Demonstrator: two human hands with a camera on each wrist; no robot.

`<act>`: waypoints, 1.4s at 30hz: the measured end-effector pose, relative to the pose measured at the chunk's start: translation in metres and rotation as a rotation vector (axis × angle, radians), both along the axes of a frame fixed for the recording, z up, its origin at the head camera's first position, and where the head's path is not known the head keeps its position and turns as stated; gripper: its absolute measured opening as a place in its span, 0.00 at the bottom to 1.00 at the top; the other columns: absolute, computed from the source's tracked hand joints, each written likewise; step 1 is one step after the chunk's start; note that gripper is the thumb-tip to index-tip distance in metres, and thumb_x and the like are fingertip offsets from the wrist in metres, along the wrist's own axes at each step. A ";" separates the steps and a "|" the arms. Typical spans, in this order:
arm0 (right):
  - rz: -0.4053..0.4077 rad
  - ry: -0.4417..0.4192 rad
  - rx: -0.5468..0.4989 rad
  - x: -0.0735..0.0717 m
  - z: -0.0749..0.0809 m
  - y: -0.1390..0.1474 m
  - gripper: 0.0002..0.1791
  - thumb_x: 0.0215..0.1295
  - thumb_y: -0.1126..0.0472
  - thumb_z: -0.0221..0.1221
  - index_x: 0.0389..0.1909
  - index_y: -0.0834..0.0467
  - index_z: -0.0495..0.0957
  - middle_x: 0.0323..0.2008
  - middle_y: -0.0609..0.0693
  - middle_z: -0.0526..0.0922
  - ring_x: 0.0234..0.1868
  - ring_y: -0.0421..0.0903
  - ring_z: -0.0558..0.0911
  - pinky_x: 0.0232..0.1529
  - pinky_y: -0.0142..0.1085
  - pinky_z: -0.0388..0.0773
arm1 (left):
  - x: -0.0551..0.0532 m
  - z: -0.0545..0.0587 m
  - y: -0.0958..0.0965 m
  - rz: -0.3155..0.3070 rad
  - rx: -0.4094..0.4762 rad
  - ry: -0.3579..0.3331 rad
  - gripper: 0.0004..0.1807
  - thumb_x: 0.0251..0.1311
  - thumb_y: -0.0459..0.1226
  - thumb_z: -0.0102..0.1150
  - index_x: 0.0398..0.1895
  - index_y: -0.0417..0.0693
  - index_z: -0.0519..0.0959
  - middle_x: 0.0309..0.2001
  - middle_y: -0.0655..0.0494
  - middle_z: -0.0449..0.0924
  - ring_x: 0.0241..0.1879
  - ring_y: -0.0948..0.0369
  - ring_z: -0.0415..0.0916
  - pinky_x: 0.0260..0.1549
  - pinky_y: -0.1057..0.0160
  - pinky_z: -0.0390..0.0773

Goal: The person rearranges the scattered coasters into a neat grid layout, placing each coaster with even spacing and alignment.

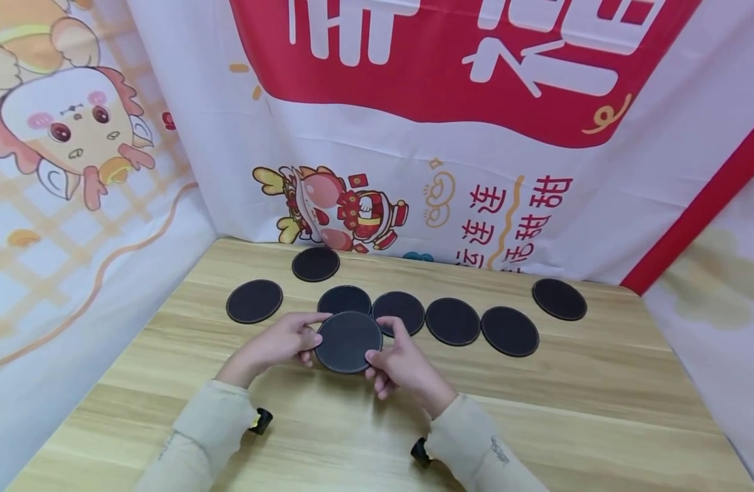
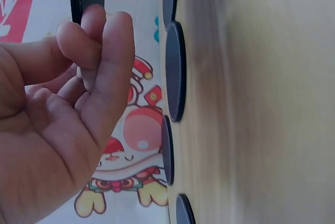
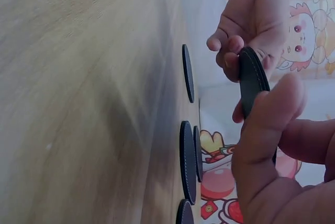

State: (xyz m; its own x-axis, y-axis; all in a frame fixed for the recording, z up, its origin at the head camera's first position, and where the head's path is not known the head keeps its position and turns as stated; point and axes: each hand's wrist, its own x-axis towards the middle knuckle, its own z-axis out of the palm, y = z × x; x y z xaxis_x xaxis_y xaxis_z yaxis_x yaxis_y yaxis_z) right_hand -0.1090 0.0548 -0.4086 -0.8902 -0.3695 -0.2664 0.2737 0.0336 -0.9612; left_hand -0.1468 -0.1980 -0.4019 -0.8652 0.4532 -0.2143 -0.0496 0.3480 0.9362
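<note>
"Pinching a round black leather-like disc [image 1: 349, 344] with stitching along its rim, the person's left hand [image 1: 285, 339] has it by the left edge. And the other?"

"The right hand [image 1: 408, 362] grasps the same disc at its right side, thumb on the upper face. The disc is held up off the table, tilted toward the head camera."

"What kind of table?"

"A pale, wood-grained table [image 1: 352, 444]. Seven flat black discs lie on it: four side by side in a row [image 1: 453, 321], two toward the left [image 1: 254, 301], one at the far right [image 1: 559, 298]. The held one overlaps the view of the row's leftmost."

"Which writing can be read?"

"On the white cloth-like backdrop [image 1: 352, 140], small red Chinese characters [image 1: 487, 197] run sideways; 连 and 甜 each appear twice. The lowest are cut off at the table's edge. Large white characters [image 1: 350, 41] on a red panel [image 1: 426, 96] run out of the head view at the top."

"And the clothing?"

"The cream right sleeve [image 1: 469, 437] bears dark marks, too small to read."
</note>
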 end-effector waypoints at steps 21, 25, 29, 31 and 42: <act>0.031 -0.104 0.130 0.005 -0.023 -0.039 0.27 0.69 0.77 0.50 0.64 0.59 0.55 0.21 0.66 0.81 0.10 0.45 0.76 0.11 0.35 0.77 | 0.019 -0.009 -0.006 0.131 -0.404 -0.018 0.04 0.65 0.25 0.55 0.40 0.37 0.72 0.19 0.44 0.76 0.15 0.59 0.72 0.16 0.62 0.79; 0.045 -0.099 0.155 0.005 -0.025 -0.041 0.26 0.69 0.78 0.51 0.63 0.60 0.56 0.20 0.67 0.82 0.10 0.46 0.77 0.10 0.36 0.77 | 0.021 -0.009 -0.005 0.127 -0.420 -0.016 0.05 0.65 0.25 0.55 0.38 0.39 0.70 0.19 0.44 0.75 0.14 0.59 0.72 0.14 0.62 0.78; 0.055 -0.100 0.166 0.004 -0.027 -0.043 0.25 0.68 0.77 0.51 0.61 0.60 0.56 0.20 0.67 0.82 0.11 0.47 0.78 0.11 0.37 0.78 | 0.021 -0.008 -0.004 0.117 -0.449 -0.002 0.06 0.65 0.24 0.56 0.38 0.39 0.70 0.18 0.44 0.75 0.13 0.58 0.73 0.14 0.61 0.79; 0.056 -0.105 0.169 0.004 -0.028 -0.043 0.25 0.68 0.77 0.52 0.61 0.60 0.57 0.20 0.67 0.82 0.11 0.47 0.79 0.11 0.37 0.78 | 0.021 -0.008 -0.004 0.110 -0.465 -0.002 0.06 0.65 0.24 0.56 0.38 0.39 0.70 0.18 0.44 0.75 0.13 0.58 0.73 0.13 0.61 0.79; 0.053 -0.108 0.199 0.005 -0.028 -0.045 0.26 0.68 0.77 0.54 0.62 0.60 0.59 0.21 0.67 0.82 0.12 0.48 0.79 0.13 0.39 0.79 | 0.021 -0.010 -0.005 0.080 -0.517 -0.001 0.07 0.64 0.24 0.56 0.40 0.39 0.70 0.17 0.45 0.76 0.13 0.57 0.73 0.13 0.61 0.79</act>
State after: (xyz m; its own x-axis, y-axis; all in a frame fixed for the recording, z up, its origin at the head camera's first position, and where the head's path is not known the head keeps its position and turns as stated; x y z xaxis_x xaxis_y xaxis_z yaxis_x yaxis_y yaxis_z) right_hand -0.1039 0.0095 -0.4364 -0.8333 -0.3452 -0.4318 0.3679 0.2367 -0.8992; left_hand -0.1260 -0.2032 -0.4115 -0.8924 0.2207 -0.3935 -0.0955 0.7599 0.6430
